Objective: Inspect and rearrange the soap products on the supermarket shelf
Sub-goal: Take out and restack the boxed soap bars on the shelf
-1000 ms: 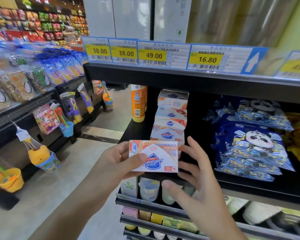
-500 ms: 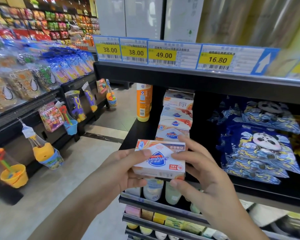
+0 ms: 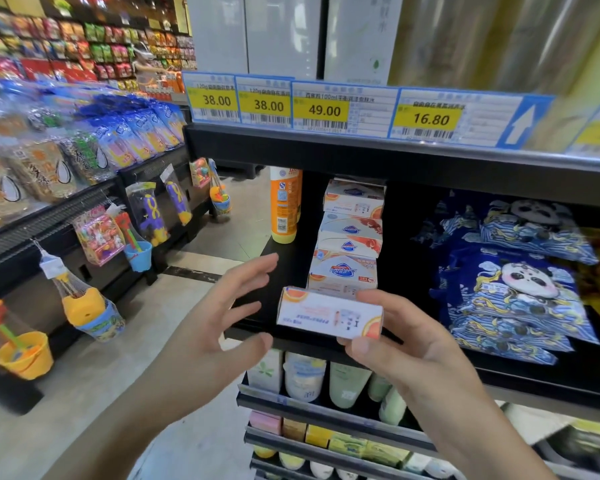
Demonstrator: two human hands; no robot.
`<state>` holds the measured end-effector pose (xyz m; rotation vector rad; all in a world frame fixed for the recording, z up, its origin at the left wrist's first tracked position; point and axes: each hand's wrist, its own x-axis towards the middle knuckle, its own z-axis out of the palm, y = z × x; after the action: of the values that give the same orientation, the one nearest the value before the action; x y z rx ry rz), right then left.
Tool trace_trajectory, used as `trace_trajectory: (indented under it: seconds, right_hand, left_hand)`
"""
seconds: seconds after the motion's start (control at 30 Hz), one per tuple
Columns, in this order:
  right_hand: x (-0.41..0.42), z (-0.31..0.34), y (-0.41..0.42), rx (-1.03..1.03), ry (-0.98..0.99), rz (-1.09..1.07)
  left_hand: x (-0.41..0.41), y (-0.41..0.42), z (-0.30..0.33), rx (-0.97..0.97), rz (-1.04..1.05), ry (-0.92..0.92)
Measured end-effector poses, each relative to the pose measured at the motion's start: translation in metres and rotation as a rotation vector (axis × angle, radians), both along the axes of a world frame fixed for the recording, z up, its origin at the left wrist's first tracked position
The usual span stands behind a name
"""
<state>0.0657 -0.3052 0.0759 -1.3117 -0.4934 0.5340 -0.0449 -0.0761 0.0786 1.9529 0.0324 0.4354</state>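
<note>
My right hand pinches a soap box at its right end, thumb under the lower edge and fingers curled over the top, so the box lies level just in front of the black shelf. It is a flat cardboard carton, white with pale print and orange fruit slices at two corners, its long narrow side turned toward me. My left hand is off the box, just to its left, spread wide with the fingers straight and fanned, thumb low near the shelf's front lip, gripping nothing. Behind the held box stands a stack of more soap cartons of the same glossy card, each with a blue shield mark, piled a little unevenly so the edges do not line up. Left of the stack an orange bottle with a yellow base stands upright near the shelf corner. To the right lie soft blue packs printed with pandas and wave patterns, crinkly and overlapping. Above, the upper shelf's front carries blue-framed price tags with yellow fields reading 38.00, 38.00, 49.00 and 16.80. Below my hands a lower tier holds pale rounded tubes standing in a row. Across the aisle hang net bags of plastic toy buckets, yellow and blue.
</note>
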Motion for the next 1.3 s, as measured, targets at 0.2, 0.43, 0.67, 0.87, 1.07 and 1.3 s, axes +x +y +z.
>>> trace_trajectory:
  seconds: [0.2,0.43,0.67,0.87,1.07,1.3]
  right_hand:
    - [-0.001,0.0,0.001,0.072,0.243,0.052]
    - [-0.004,0.0,0.0,0.005,0.304,0.124]
    - [-0.012,0.003,0.003,-0.224,0.037,-0.031]
    - [-0.015,-0.006,-0.002,-0.211,-0.481,-0.096]
    - [-0.017,-0.011,-0.003,-0.285,-0.882,-0.076]
    - [-0.013,-0.017,0.001,-0.233,-0.87,-0.137]
  left_hand:
    - [0.006,-0.008,0.002,0.112,-0.007,0.017]
    - [0.01,-0.013,0.001,0.018,0.052,-0.002]
    - [0.01,-0.023,0.0,-0.29,0.085,0.089]
    - [0.012,-0.025,0.004,-0.395,0.113,0.192]
    - [0.012,-0.022,0.009,-0.506,0.156,0.344]
    - [0.009,-0.022,0.014,-0.675,0.102,0.447]
